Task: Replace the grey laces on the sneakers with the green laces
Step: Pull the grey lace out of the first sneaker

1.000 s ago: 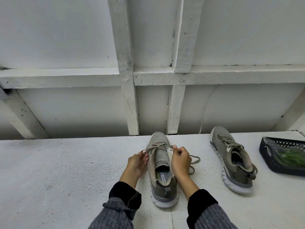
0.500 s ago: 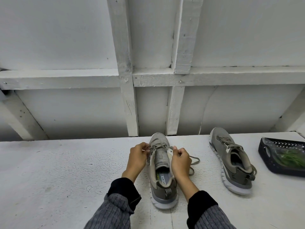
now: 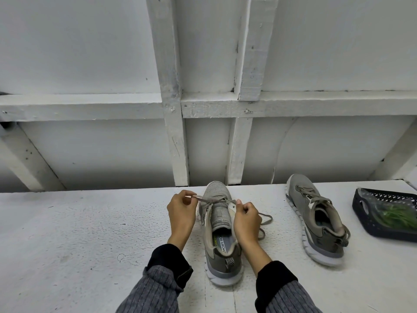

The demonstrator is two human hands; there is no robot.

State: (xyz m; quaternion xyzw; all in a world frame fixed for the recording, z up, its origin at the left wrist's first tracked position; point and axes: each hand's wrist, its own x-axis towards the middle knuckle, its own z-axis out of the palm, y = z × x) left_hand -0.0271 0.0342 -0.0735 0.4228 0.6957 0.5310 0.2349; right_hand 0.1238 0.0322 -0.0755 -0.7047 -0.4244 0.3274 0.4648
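Sleeves: two grey ribbed sleeves with dark cuffs enter from the bottom edge, cut off below the forearm.
Near sneaker point(image 3: 220, 236): stands at lower centre on the white table point(image 3: 79, 245), heel toward the camera, tongue exposed, upper eyelets apparently already free.
Left hand point(image 3: 181, 214): left of the sneaker's toe half, fingers curled, pinching a taut run of the grey lace point(image 3: 211, 200).
Right hand point(image 3: 246, 219): against the sneaker's right flank, fingers folded; it seems to hold the lace or the eyelet edge, but which one cannot be told.
Loose lace: slack loops lie on the table just right of the right hand.
Second sneaker point(image 3: 316, 222): right of centre, well apart, grey lace threaded and untouched.
Basket point(image 3: 370, 224): dark perforated tray at the right edge, partly cut off, holding a clear bag of green laces point(image 3: 397, 214); their number is unreadable.
Progress: early by this judgement; one shoe partly unlaced, the other not started, no green lace threaded.
Hidden: lower eyelets under the crossing lace and hands.
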